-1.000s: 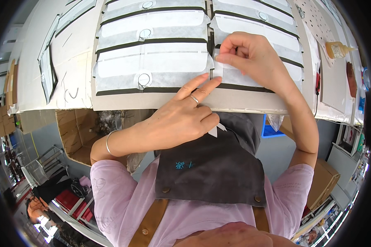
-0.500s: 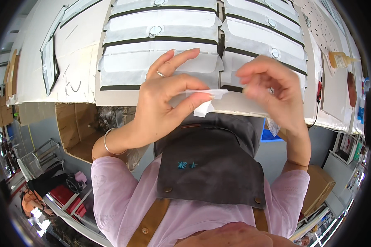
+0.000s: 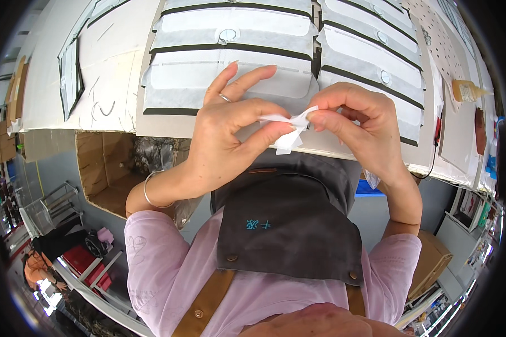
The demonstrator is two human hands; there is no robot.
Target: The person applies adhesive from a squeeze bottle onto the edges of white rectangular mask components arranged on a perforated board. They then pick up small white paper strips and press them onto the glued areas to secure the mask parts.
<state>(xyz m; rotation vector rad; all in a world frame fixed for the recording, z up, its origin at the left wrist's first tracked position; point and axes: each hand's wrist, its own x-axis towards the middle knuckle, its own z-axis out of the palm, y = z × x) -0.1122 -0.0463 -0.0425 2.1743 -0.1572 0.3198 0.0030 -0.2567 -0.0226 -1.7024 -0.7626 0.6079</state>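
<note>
My left hand [image 3: 222, 132] pinches a small white paper-like strip [image 3: 288, 141] between thumb and forefinger, its other fingers raised. Thumb and forefinger of my right hand [image 3: 368, 121] grip the strip's right end, so it is held bent between both hands above the table's front edge. Just beyond my hands lie two columns of flat pieces, a left white panel [image 3: 208, 76] and a right white panel [image 3: 371, 90] among them. They have black edge bands and overlap in rows. Several carry a round disc [image 3: 227, 36] near the middle. My fingers hide part of the strip.
A grey board [image 3: 166, 128] lies under the panels. To the left, a black-edged piece [image 3: 70, 78] rests on the table near loose dark threads. At right are a yellowish bottle [image 3: 465, 90] and a red-handled tool [image 3: 437, 132]. An open cardboard box [image 3: 104, 180] stands below the table.
My right hand has moved left and closed on the strip's right end; before, it was apart from it. My left hand has kept its pinch. The view has shifted slightly.
</note>
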